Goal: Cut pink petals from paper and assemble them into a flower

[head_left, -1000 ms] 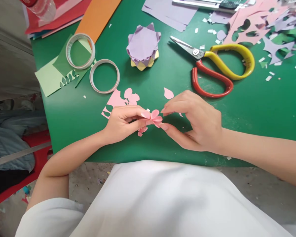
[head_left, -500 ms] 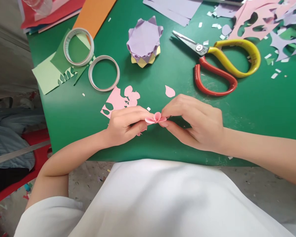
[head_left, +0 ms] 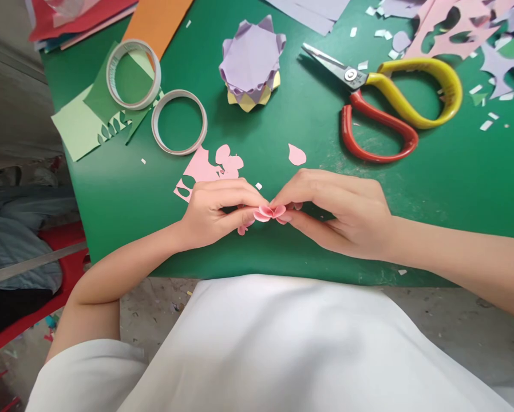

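Between both sets of fingertips is a small pink paper flower (head_left: pixel 269 213) with curved petals, held above the table's near edge. My left hand (head_left: pixel 218 209) pinches its left side with thumb and forefinger. From the other side, my right hand (head_left: pixel 343 209) grips a petal the same way. Pink pieces show under the left fingers, partly hidden. A single pink paper petal (head_left: pixel 297 154) lies flat just beyond the right hand. Past the left hand lies a cut pink paper sheet (head_left: pixel 202 169) with petal-shaped holes.
Scissors (head_left: pixel 355 80) with one yellow and one red handle lie open on the green table (head_left: pixel 475 189). A purple and yellow folded-paper piece (head_left: pixel 252 60) stands at the back. Two tape rolls (head_left: pixel 178 122) rest on the left, near green paper (head_left: pixel 79 126). Scraps cover the far right.
The flower has turned a little between my fingers, and its petals face differently. My fingertips have come closer together. The whole view has shifted slightly.
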### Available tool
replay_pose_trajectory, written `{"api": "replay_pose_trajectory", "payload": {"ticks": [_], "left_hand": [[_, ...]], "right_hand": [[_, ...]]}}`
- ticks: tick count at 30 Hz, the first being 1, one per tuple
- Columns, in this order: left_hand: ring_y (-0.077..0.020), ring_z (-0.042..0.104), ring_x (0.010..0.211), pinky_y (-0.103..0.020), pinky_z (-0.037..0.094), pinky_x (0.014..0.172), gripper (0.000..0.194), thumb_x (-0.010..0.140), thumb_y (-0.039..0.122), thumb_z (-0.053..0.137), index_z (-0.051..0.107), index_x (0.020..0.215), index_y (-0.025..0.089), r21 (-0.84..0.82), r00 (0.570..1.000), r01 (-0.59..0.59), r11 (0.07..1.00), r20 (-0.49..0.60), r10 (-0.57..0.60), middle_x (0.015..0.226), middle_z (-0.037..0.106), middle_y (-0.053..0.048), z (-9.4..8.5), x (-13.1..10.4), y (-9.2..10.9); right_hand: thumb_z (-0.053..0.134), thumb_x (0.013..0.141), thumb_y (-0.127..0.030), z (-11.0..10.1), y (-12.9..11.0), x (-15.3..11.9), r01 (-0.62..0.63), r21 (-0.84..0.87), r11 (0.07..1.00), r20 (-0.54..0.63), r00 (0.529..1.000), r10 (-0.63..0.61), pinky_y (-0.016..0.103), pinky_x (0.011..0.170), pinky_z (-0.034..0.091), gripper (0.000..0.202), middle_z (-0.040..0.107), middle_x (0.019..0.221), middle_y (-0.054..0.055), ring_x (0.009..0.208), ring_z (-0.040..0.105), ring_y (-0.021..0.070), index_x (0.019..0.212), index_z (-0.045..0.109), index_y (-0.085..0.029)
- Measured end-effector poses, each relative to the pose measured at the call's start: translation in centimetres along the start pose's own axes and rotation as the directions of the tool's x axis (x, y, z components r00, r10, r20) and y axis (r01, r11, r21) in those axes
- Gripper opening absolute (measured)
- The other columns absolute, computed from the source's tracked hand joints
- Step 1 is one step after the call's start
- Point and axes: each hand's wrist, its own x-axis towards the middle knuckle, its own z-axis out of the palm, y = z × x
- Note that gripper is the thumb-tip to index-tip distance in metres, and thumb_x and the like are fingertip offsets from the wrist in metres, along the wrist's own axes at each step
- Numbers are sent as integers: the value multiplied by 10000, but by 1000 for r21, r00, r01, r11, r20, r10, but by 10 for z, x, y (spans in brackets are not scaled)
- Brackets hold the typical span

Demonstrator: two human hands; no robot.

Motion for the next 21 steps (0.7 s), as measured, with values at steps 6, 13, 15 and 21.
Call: {"api": "replay_pose_trajectory", "payload": {"ticks": [6, 13, 15, 21], "left_hand": [[-68, 627, 503, -168, 507, 486, 69, 886, 227, 750, 785, 845, 184, -34, 994, 103, 994, -39, -104, 690, 758, -11, 1, -1, 2], [-69, 640, 517, -170, 521, 502, 46, 865, 214, 772, 782, 843, 175, -57, 993, 98, 994, -56, -101, 704, 760, -13, 2, -2, 2], [-74, 648, 539, -171, 527, 504, 64, 849, 214, 791, 779, 893, 169, -80, 991, 113, 990, -64, -118, 719, 754, -16, 3, -3, 2], [-87, 654, 592, -189, 549, 470, 289, 796, 343, 844, 721, 1007, 189, -164, 967, 235, 958, -65, -248, 851, 729, -29, 4, -8, 0]], "right_hand": [[563, 980, -84, 1, 1, 0, -15, -5, 1000, 6, 1000, 15, 235, 738, 584, 162, 718, 888, -1, 794, 691, 108, 1044, 633, -215], [571, 971, -71, 1, 2, 1, -3, -8, 1000, 8, 1000, 4, 225, 724, 561, 158, 712, 887, -1, 811, 681, 103, 1025, 618, -213], [572, 973, -80, 1, 3, 1, 9, -9, 1000, 11, 1000, -9, 242, 735, 561, 143, 710, 879, 3, 804, 681, 111, 1017, 615, -210], [543, 992, -122, 1, 4, 0, 5, -15, 1000, 45, 999, -5, 295, 765, 573, 134, 723, 900, 8, 814, 702, 140, 1016, 625, -225]]}}
